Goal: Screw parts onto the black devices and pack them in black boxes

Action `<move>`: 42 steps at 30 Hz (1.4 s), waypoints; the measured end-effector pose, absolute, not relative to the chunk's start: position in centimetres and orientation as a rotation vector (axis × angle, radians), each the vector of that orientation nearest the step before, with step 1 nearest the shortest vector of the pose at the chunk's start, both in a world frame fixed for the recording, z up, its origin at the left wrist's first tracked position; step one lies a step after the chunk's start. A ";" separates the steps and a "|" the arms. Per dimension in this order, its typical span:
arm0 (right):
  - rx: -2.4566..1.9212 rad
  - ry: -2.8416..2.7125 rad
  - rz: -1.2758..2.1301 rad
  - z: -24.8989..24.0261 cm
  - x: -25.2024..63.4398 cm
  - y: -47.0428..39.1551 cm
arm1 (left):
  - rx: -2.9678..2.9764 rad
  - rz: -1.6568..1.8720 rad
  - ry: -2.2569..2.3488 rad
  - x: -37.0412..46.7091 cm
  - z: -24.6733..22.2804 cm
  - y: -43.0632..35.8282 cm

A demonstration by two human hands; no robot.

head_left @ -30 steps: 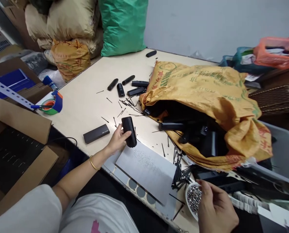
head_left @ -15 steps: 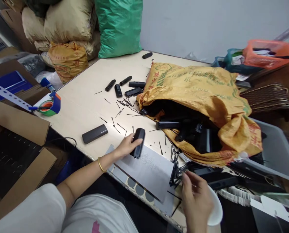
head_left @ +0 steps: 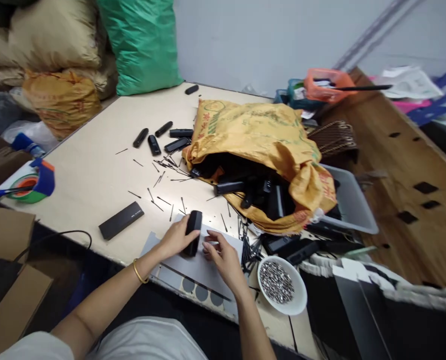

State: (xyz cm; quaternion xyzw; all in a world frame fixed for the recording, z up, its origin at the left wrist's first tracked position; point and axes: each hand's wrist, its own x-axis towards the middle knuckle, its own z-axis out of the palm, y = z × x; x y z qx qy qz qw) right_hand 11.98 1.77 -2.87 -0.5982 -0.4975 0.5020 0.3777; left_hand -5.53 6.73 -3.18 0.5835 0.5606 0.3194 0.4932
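Observation:
My left hand (head_left: 178, 236) is closed around a black oblong plastic case (head_left: 195, 225), held tilted over a grey sheet (head_left: 226, 245) at the table's front edge. Close beside its right side is my right hand (head_left: 221, 252), fingers curled together; whatever they may hold is too small or hidden to make out. Right of that hand lies a heap of thin black sticks (head_left: 247, 250) with thicker ends. A white bowl (head_left: 301, 296) full of small shiny metal pieces (head_left: 276, 282) stands nearby. To the left rests a black box (head_left: 121, 220) with small print.
An open orange woven sack (head_left: 253, 125) spills black cases (head_left: 228, 187) onto the table (head_left: 95, 145). Several more cases (head_left: 154, 145) and loose sticks lie around its left side. A tape roll (head_left: 31, 187) sits far left, a grey bin (head_left: 352, 200) behind right.
My right hand has moved left from beside the bowl to the black case, uncovering the metal pieces. My left hand still holds the case. The view has turned to the right.

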 end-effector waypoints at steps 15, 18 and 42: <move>-3.056 -1.525 -0.117 2.4 28.9 -5.9 | 1.869 0.263 1.602 -4.3 -4.2 8.2; -3.125 -1.508 -0.187 1.8 28.4 -5.7 | 1.867 0.271 1.593 -4.7 -4.3 8.2; -3.120 -1.478 -0.445 1.6 28.5 -4.6 | 1.888 0.312 1.552 -5.1 -5.0 8.6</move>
